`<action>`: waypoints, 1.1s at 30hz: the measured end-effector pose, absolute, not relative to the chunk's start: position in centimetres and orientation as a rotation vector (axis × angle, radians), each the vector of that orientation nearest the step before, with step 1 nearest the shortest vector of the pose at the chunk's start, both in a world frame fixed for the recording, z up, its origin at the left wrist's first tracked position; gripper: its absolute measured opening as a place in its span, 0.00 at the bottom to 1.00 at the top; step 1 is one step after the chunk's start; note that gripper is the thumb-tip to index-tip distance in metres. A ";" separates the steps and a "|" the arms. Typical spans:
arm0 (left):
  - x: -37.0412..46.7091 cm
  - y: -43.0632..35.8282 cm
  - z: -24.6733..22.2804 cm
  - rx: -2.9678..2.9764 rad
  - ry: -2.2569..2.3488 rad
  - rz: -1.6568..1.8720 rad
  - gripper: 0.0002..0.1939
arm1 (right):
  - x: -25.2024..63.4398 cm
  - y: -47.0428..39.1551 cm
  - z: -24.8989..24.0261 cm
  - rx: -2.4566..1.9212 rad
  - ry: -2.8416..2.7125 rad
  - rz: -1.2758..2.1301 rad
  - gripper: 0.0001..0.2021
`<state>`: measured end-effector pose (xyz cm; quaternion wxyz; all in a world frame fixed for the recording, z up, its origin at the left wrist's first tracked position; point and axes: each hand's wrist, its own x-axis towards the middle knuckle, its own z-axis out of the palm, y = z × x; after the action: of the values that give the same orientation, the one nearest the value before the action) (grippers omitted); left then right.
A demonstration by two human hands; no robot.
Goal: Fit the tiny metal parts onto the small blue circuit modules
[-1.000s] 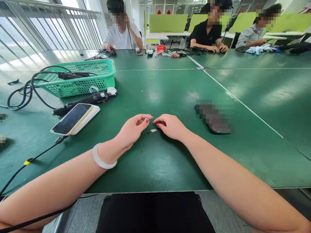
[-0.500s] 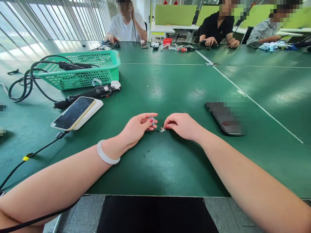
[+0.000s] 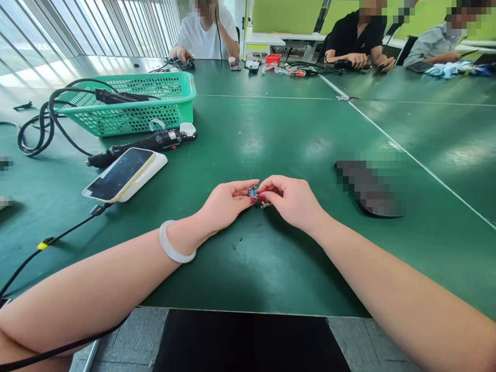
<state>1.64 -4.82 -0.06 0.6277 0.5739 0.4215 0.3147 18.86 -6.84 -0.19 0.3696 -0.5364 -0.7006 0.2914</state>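
Note:
Just over the green table (image 3: pixel 217 274), my left hand (image 3: pixel 222 206) pinches a small blue-grey part with dark edges (image 3: pixel 253 192) between thumb and fingers. My right hand (image 3: pixel 292 199) meets it from the right, thumb and index finger closed at the part's right edge. Whether those right fingertips grip the part itself or a tiny piece against it cannot be made out. Under the right fingertips a small metallic piece (image 3: pixel 265 204) shows on the table. Tiny dark specks (image 3: pixel 241 239) lie nearer to me.
To the left are a phone on a white stand (image 3: pixel 120 175), a black power screwdriver (image 3: pixel 135 148) and a green basket (image 3: pixel 135 111) with looped cable. A dark, partly blurred flat object (image 3: pixel 372 194) lies right. Several people sit across the table, near a red box (image 3: pixel 273 60).
My hands have come together; the right fingers moved up from the small metallic piece to the blue-grey part. The left hand still holds that part. The whole view has shifted slightly.

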 end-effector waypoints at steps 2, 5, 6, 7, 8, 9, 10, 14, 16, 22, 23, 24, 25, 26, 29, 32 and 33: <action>1.7 -5.0 0.0 1.363 0.967 0.703 0.26 | 18.8 -6.8 -0.3 -1.354 -1.816 0.694 0.05; 1.7 -5.0 0.0 1.451 0.985 0.687 0.27 | 18.7 -6.9 -0.3 -1.345 -1.857 0.588 0.05; 1.6 -5.0 0.0 1.487 0.993 0.685 0.27 | 18.7 -6.9 -0.3 -1.345 -1.869 0.563 0.05; 1.6 -4.9 -0.1 1.522 1.000 0.684 0.27 | 18.6 -6.9 -0.2 -1.342 -1.878 0.544 0.05; 1.5 -4.9 -0.1 1.550 1.005 0.684 0.26 | 18.6 -6.9 -0.2 -1.339 -1.885 0.529 0.06; 1.5 -4.9 -0.2 1.567 1.007 0.687 0.26 | 18.6 -6.9 -0.2 -1.335 -1.890 0.516 0.06; 1.4 -4.8 -0.2 1.575 1.009 0.690 0.26 | 18.5 -6.9 -0.2 -1.332 -1.893 0.502 0.05; 1.3 -4.8 -0.3 1.603 1.011 0.698 0.26 | 18.5 -7.1 -0.2 -1.349 -1.906 0.453 0.05; 1.3 -4.8 -0.3 1.641 1.002 0.700 0.26 | 18.4 -7.1 -0.2 -1.371 -1.921 0.435 0.05; 1.2 -4.9 -0.2 1.655 0.986 0.718 0.23 | 18.3 -7.3 -0.1 -1.419 -1.969 0.381 0.05; 1.2 -4.9 -0.2 1.660 0.988 0.715 0.23 | 18.3 -7.3 -0.1 -1.420 -1.977 0.376 0.06; 1.2 -4.9 -0.2 1.668 0.989 0.715 0.22 | 18.2 -7.3 -0.1 -1.418 -1.985 0.370 0.06; 1.2 -4.9 -0.2 1.676 0.989 0.715 0.22 | 18.2 -7.4 -0.2 -1.414 -1.992 0.361 0.07; 1.3 -5.0 -0.1 1.679 0.991 0.716 0.21 | 18.2 -7.4 -0.2 -1.410 -1.997 0.349 0.07; 1.3 -5.0 -0.2 1.654 1.007 0.722 0.20 | 18.1 -7.5 -0.2 -1.406 -2.002 0.317 0.07; 1.3 -5.0 -0.3 1.645 1.044 0.724 0.20 | 18.0 -7.5 -0.2 -1.406 -1.999 0.300 0.07; 1.3 -4.9 -0.3 1.652 1.055 0.725 0.19 | 18.0 -7.5 -0.2 -1.406 -1.994 0.298 0.07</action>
<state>1.26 -4.95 -0.35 0.5019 0.6836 0.4367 0.3001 17.97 -7.55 -0.17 0.3354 -0.5389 -0.7643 0.1141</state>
